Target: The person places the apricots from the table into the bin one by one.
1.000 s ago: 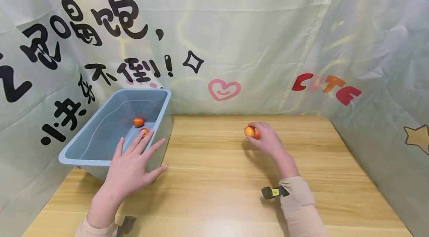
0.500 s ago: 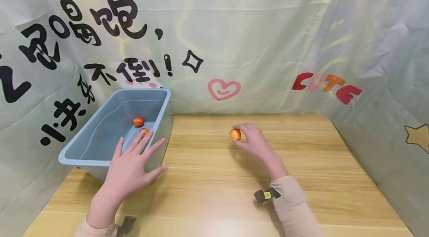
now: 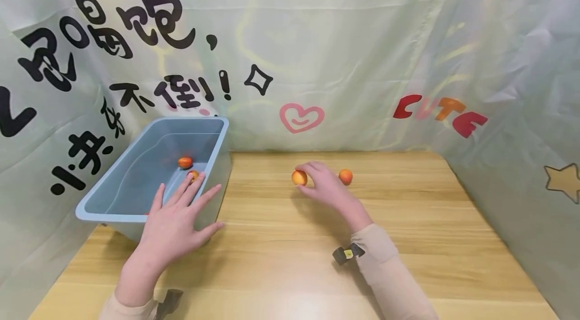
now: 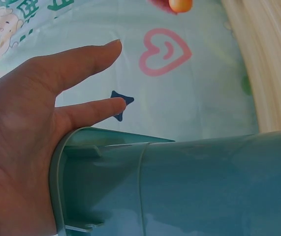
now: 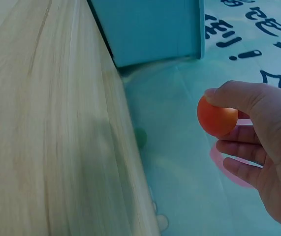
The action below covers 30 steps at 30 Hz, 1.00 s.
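above the desk (image 3: 290, 239) an orange ball (image 3: 299, 177) is pinched lightly in the right hand (image 3: 323, 186) fingers (left hand (image 3: 174, 227) fingers spread flat on the blue bin (image 3: 113, 194)), so it could be dropped and rolled away.

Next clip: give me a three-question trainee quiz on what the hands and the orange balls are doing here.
1. True or false: the right hand holds an orange ball.
2. How many orange balls lie inside the blue bin?
A) none B) two C) four
3. Fill in: the left hand rests with spread fingers on the bin's near ____.

Key:
1. True; the wrist view shows its thumb and fingers pinching the ball.
2. B; two are visible on the bin floor, while one loose ball sits on the table.
3. Rim, at the corner nearest the person.
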Tool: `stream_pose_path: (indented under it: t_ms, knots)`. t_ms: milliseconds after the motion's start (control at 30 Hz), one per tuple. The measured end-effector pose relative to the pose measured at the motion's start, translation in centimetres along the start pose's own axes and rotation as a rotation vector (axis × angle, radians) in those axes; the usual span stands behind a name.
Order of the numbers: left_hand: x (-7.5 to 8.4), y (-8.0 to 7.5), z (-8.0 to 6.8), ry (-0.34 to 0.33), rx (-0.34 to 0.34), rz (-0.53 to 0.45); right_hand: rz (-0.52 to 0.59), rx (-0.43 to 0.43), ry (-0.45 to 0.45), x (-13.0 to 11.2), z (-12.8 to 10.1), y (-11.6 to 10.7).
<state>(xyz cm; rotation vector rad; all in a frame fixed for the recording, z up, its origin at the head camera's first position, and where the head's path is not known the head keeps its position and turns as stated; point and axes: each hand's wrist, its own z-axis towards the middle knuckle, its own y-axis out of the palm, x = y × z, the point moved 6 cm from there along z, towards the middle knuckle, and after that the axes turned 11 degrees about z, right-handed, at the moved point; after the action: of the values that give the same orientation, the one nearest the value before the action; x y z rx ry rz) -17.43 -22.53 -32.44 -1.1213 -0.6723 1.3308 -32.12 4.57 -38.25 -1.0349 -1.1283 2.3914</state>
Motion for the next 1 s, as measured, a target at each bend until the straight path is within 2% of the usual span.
stream_pose_path:
  t_ms: [333, 567, 1000]
  knots:
    - [-0.2, -0.3, -0.2, 0.005, 0.024, 0.0, -0.032, -0.053, -0.104, -1.6, 2.1, 1.7]
    - [0.0, -0.1, -0.1, 0.017, 0.032, -0.004, -0.038, -0.043, -0.201, -2.6, 3.3, 2.6]
    - [-0.2, 0.0, -0.1, 0.01, 0.037, 0.004, -0.029, -0.045, -0.254, -5.3, 5.8, 3.2]
